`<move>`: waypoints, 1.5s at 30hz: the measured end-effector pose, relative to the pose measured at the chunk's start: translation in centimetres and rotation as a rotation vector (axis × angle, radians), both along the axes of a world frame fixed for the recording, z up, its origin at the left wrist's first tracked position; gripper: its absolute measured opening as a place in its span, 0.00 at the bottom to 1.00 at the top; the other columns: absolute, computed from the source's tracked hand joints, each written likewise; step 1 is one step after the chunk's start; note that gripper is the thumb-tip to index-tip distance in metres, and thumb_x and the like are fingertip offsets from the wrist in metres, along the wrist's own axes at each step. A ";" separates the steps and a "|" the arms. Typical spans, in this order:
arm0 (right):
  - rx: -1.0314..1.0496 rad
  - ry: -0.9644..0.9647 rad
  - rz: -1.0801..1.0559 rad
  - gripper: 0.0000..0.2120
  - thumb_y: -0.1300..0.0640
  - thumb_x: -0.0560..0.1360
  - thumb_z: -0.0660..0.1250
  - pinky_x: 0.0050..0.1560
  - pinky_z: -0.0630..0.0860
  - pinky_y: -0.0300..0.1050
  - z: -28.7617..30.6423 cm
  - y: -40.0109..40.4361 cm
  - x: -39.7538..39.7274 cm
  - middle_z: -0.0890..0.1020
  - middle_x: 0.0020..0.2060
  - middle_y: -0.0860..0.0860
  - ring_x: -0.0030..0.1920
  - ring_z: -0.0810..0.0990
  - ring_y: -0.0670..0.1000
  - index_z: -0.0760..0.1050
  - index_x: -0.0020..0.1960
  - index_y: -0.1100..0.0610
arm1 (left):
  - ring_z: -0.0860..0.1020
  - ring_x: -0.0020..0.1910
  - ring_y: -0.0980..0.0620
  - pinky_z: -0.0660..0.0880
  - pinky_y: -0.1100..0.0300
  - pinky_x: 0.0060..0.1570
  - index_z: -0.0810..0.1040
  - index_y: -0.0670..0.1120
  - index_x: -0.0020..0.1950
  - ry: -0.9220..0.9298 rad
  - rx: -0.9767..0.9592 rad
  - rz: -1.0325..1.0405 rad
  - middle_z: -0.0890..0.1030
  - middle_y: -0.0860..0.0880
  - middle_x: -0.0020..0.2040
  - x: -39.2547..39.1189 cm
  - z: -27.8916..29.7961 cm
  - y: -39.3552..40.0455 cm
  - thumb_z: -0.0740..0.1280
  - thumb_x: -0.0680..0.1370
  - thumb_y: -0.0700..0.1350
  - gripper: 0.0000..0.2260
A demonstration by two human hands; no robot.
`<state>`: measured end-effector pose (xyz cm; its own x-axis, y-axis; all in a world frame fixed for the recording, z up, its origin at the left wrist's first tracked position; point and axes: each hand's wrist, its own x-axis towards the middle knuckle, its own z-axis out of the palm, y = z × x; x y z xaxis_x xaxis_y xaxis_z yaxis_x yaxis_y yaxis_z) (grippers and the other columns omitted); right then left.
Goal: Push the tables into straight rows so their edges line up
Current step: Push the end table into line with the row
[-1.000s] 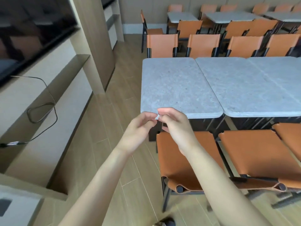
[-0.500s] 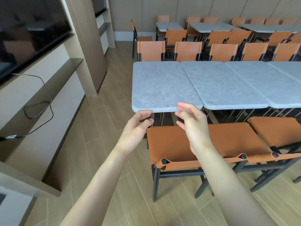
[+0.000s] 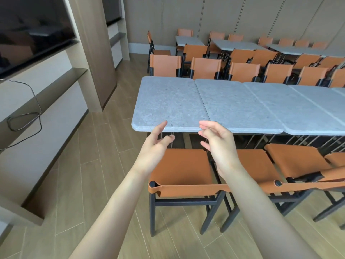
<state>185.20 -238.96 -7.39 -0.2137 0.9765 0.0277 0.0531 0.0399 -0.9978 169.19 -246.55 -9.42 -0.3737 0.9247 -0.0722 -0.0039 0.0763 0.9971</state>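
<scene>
— Starting with the end table [image 3: 168,101]: where does it sit?
— Middle of the frame, a grey stone-look top at the left end of a row. Its right side meets the second table [image 3: 237,105], and more grey tops run off toward the right edge. Their near edges look roughly level from here.

— And the hands?
— Both are raised in front of the end table's near edge, over an orange chair [image 3: 183,171] in the lower centre. The left hand [image 3: 155,148] has its fingers spread loose, fingertips overlapping the edge in view; whether they touch it, I cannot tell. The right hand [image 3: 218,144] is likewise slack, fingers half curled, grasping nothing.

— Around that?
— Orange chairs line the far side, more tables stand at upper right, and a dark screen [image 3: 31,32] fills the upper left above a shelf with a looped cable [image 3: 24,118].
</scene>
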 end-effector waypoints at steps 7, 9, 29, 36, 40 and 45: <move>-0.034 -0.015 0.049 0.13 0.62 0.81 0.63 0.64 0.78 0.51 -2.2 2.0 3.0 0.82 0.55 0.43 0.58 0.81 0.44 0.82 0.56 0.49 | 0.71 0.65 0.67 0.66 0.50 0.75 0.70 0.58 0.76 0.036 -0.051 0.008 0.71 0.65 0.67 3.5 -1.9 1.6 0.66 0.82 0.48 0.22; -0.043 -0.015 0.060 0.13 0.63 0.80 0.63 0.63 0.78 0.51 -2.6 2.9 3.2 0.83 0.55 0.42 0.58 0.80 0.43 0.82 0.56 0.49 | 0.72 0.59 0.75 0.65 0.52 0.75 0.64 0.61 0.78 0.038 -0.034 0.049 0.68 0.64 0.70 3.6 -2.1 2.3 0.66 0.81 0.48 0.26; -0.164 -0.181 0.086 0.13 0.62 0.80 0.63 0.67 0.75 0.51 -11.4 24.8 -8.7 0.82 0.51 0.35 0.54 0.78 0.32 0.82 0.55 0.48 | 0.73 0.64 0.59 0.68 0.70 0.53 0.71 0.58 0.72 0.166 -0.213 0.063 0.74 0.58 0.64 -9.2 -11.5 25.4 0.67 0.81 0.47 0.20; -0.153 -0.398 0.143 0.15 0.61 0.80 0.62 0.53 0.70 0.31 -17.8 34.8 -13.6 0.81 0.60 0.44 0.62 0.77 0.43 0.78 0.61 0.47 | 0.65 0.74 0.55 0.68 0.55 0.71 0.72 0.54 0.72 0.465 -0.287 -0.119 0.65 0.54 0.76 -13.6 -19.2 37.0 0.69 0.79 0.45 0.21; -0.121 -0.537 0.216 0.22 0.59 0.80 0.63 0.67 0.62 0.37 -22.0 40.4 -15.4 0.68 0.74 0.46 0.75 0.65 0.46 0.69 0.74 0.48 | 0.58 0.77 0.50 0.62 0.47 0.74 0.67 0.56 0.76 0.712 -0.359 -0.246 0.55 0.53 0.81 -15.7 -23.5 42.6 0.69 0.77 0.48 0.27; -0.115 -0.799 0.378 0.35 0.55 0.79 0.66 0.67 0.62 0.41 -26.2 45.2 -16.8 0.45 0.82 0.48 0.80 0.48 0.49 0.52 0.81 0.48 | 0.46 0.81 0.50 0.47 0.50 0.79 0.55 0.57 0.81 1.054 -0.496 -0.360 0.44 0.56 0.82 -19.9 -29.2 46.6 0.70 0.76 0.56 0.37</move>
